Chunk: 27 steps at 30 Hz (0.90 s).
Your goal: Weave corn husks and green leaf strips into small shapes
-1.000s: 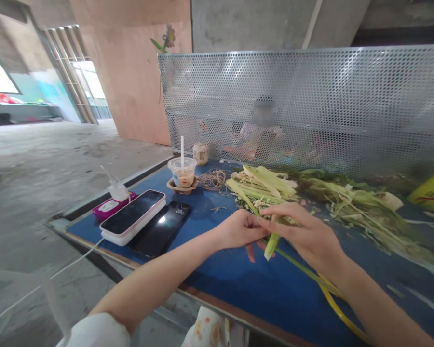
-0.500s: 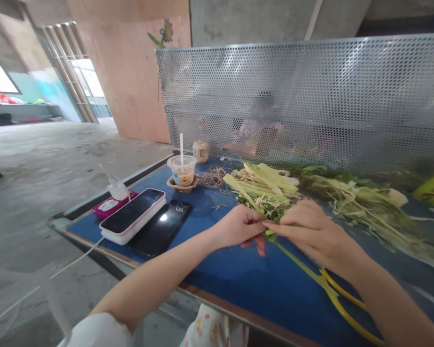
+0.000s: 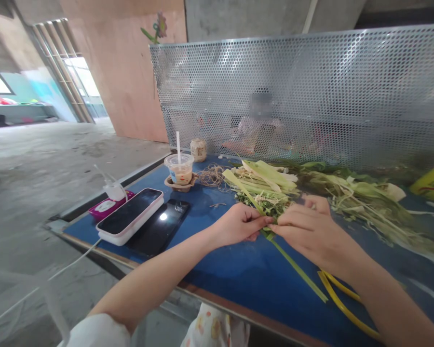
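My left hand [image 3: 240,224] and my right hand [image 3: 305,230] meet fingertip to fingertip over the blue table [image 3: 238,279], both pinched on a long green leaf strip [image 3: 292,265]. The strip trails toward me along the tabletop, under my right wrist. Just beyond my fingers lies a pile of green leaves and husk strips [image 3: 264,185]. Yellow strips [image 3: 342,301] lie on the table below my right forearm.
Left on the table sit a phone on a white power bank [image 3: 130,217], a second dark phone [image 3: 159,231], a pink wipes pack [image 3: 104,205], a drink cup with straw [image 3: 180,169], coiled twine [image 3: 211,176]. A perforated metal screen [image 3: 311,96] stands behind; a person sits beyond it.
Both hands have shifted slightly away from me toward the leaf pile. The short folded green piece that hung under my fingers is gone; the strip now lies stretched along the table.
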Each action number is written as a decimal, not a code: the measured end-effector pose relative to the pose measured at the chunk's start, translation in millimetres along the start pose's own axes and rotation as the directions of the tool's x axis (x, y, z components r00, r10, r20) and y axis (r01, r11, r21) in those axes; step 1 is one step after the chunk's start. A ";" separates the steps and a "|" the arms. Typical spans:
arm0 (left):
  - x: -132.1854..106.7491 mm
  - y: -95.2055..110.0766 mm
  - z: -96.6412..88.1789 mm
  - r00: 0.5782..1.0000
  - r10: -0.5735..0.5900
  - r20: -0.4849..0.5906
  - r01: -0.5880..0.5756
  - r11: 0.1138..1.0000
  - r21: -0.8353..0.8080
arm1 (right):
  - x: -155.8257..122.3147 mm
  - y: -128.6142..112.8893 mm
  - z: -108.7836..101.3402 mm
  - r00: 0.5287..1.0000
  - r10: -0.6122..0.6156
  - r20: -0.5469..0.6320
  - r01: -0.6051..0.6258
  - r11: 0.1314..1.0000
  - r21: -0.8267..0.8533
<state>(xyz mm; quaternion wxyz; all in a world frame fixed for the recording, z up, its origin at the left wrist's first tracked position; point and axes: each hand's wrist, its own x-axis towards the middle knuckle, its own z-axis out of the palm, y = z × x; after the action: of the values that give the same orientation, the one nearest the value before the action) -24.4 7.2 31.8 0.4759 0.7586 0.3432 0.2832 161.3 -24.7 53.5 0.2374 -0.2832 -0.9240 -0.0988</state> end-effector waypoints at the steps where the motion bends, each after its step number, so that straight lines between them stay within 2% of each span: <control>1: 0.1 -0.3 -0.2 1.000 -0.002 0.003 0.002 1.000 0.005 | -0.5 -1.1 -0.3 1.000 -0.013 0.004 0.013 0.999 -0.042; 6: -0.1 -0.5 -0.9 1.000 0.002 0.017 -0.003 1.000 0.020 | 1.8 -10.5 -1.5 0.982 -0.186 0.025 0.185 0.933 -0.308; 9: -0.7 0.1 -1.1 1.000 0.006 0.016 -0.007 0.999 0.037 | 2.2 -13.6 1.7 0.965 -0.263 0.025 0.255 0.904 -0.344; 11: -1.2 0.8 -1.5 1.000 0.021 0.005 -0.022 0.997 0.076 | 0.5 -13.2 5.2 0.970 -0.240 0.033 0.241 0.937 -0.254; 14: -1.9 2.0 -3.1 0.999 0.043 -0.019 -0.040 0.987 0.154 | -2.8 -10.5 9.9 0.988 -0.123 0.089 0.130 0.989 -0.076; 19: -2.6 3.6 -5.5 0.997 0.062 -0.040 -0.054 0.981 0.185 | -4.0 -7.2 12.9 0.998 -0.004 0.059 0.004 1.000 0.000; 21: -2.9 3.8 -5.1 0.998 0.038 -0.040 -0.031 0.985 0.172 | -1.8 -8.2 13.8 0.997 -0.014 0.070 0.016 1.000 -0.026; 24: -3.3 2.9 -3.9 0.999 -0.022 -0.024 0.025 0.991 0.132 | 3.9 -13.0 15.5 0.991 -0.085 0.100 0.102 0.980 -0.173; 27: -2.6 0.9 -3.8 0.999 -0.035 -0.007 0.035 0.996 0.083 | 9.0 -17.6 16.8 0.993 -0.109 0.033 0.114 0.940 -0.321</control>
<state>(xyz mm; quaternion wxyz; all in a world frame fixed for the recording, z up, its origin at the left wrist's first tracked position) -28.6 6.9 33.9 0.4480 0.7708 0.3692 0.2623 138.2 -29.5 42.5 0.1751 -0.2660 -0.9117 -0.2598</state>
